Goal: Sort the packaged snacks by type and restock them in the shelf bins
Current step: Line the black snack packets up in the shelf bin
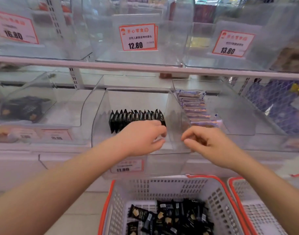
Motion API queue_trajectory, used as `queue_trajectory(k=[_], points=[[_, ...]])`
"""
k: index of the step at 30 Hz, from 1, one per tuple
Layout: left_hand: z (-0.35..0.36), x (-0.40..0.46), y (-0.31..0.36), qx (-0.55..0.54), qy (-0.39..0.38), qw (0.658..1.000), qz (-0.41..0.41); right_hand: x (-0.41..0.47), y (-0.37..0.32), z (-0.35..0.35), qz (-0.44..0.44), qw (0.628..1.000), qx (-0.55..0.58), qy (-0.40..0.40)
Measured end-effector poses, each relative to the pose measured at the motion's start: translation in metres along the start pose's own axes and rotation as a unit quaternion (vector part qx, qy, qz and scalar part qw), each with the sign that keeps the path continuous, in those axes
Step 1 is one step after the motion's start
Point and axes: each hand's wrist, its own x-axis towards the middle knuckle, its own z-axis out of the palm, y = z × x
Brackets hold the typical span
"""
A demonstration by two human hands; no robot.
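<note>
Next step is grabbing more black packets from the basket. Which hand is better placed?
Right, marginally. The right hand hovers empty at the clear bin's front edge, above the basket. The left hand is at the row of black packets.

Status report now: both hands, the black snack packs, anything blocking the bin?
Left hand on black pack row in middle bin. Right hand curled at bin's right wall, grip unclear. More packs wait in basket. Nothing blocking.
</note>
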Motion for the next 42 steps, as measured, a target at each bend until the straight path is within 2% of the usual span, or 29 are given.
queue_trajectory(k=[2, 4, 6, 9, 14, 20, 23, 28, 32, 36, 39, 42], points=[[0.005, -0.014, 0.026, -0.036, 0.042, 0.998, 0.037, -0.021, 0.018, 0.016, 0.028, 0.999, 0.008, -0.043], [0.022, -0.021, 0.046, -0.056, 0.034, 0.996, 0.063, -0.037, 0.042, 0.039, 0.072, 0.993, -0.005, -0.095], [0.051, -0.024, 0.061, -0.055, -0.015, 0.996, 0.065, -0.053, 0.071, 0.067, 0.109, 0.982, -0.04, -0.148], [0.111, -0.03, 0.072, -0.043, -0.135, 0.99, 0.026, -0.081, 0.113, 0.111, 0.176, 0.954, -0.104, -0.218], [0.216, -0.059, 0.08, -0.051, -0.309, 0.949, -0.04, -0.139, 0.17, 0.165, 0.28, 0.894, -0.122, -0.327], [0.324, -0.095, 0.107, -0.106, -0.397, 0.907, -0.088, -0.193, 0.228, 0.218, 0.317, 0.835, -0.136, -0.428], [0.362, -0.111, 0.114, -0.143, -0.45, 0.874, -0.113, -0.21, 0.247, 0.241, 0.315, 0.815, -0.123, -0.471], [0.396, -0.128, 0.108, -0.182, -0.476, 0.836, -0.202, -0.223, 0.263, 0.259, 0.293, 0.816, -0.128, -0.482], [0.406, -0.135, 0.103, -0.154, -0.449, 0.847, -0.239, -0.226, 0.26, 0.264, 0.254, 0.809, -0.164, -0.505], [0.416, -0.143, 0.096, -0.083, -0.424, 0.88, -0.197, -0.221, 0.258, 0.268, 0.245, 0.819, -0.182, -0.485], [0.426, -0.152, 0.092, -0.032, -0.434, 0.887, -0.154, -0.223, 0.259, 0.265, 0.26, 0.833, -0.163, -0.46], [0.434, -0.155, 0.093, -0.002, -0.441, 0.886, -0.144, -0.225, 0.262, 0.261, 0.315, 0.868, -0.093, -0.372]])
